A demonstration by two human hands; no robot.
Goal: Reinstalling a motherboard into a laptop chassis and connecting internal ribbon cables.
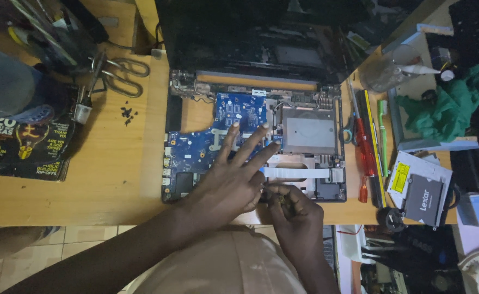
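The right hand [296, 209] is clenched, its grip pinching something too small to identify at the lower edge of the opened laptop base [256, 144]. The left hand [231, 182] is released, with fingers spread flat over the blue circuit board [196, 144] in the frame centre. A white flat cable [299, 173] lies just right of the fingers. Red screwdrivers [362, 149] rest on the wooden surface [114, 179] at right.
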